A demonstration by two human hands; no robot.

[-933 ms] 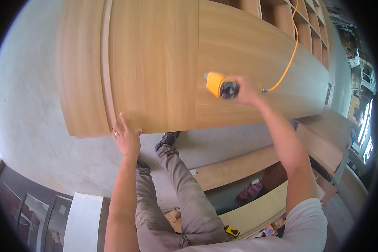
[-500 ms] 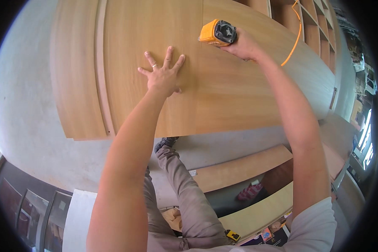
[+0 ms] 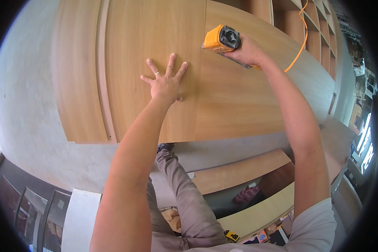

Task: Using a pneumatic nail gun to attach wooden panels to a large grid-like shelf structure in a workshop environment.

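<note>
My left hand [image 3: 165, 87] lies flat with fingers spread on a wood-grain panel [image 3: 151, 119], left of a seam between two boards. A ring is on one of its fingers. My right hand [image 3: 248, 52] is wrapped round the handle of an orange and black nail gun [image 3: 221, 38], to the right of that seam. Its black cap faces up toward me, and a thin dark bar shows under my hand. The gun's nose is hidden, so I cannot tell whether it touches the panel. An orange air hose [image 3: 299, 48] runs from behind my right forearm to the top.
Open wooden shelving [image 3: 290, 23] stands at the far right. A raised strip [image 3: 101, 71] runs along the panel's left part. Below the panel lie loose boards [image 3: 243, 170], near my legs. A yellow tape measure [image 3: 231, 236] sits at my waist. Glass-fronted frames [image 3: 42, 216] are at lower left.
The whole view has shifted slightly, with panel and hands sitting a little lower in it. The nail gun has tilted slightly, showing more of its lower bar. My left hand stays pressed on the panel.
</note>
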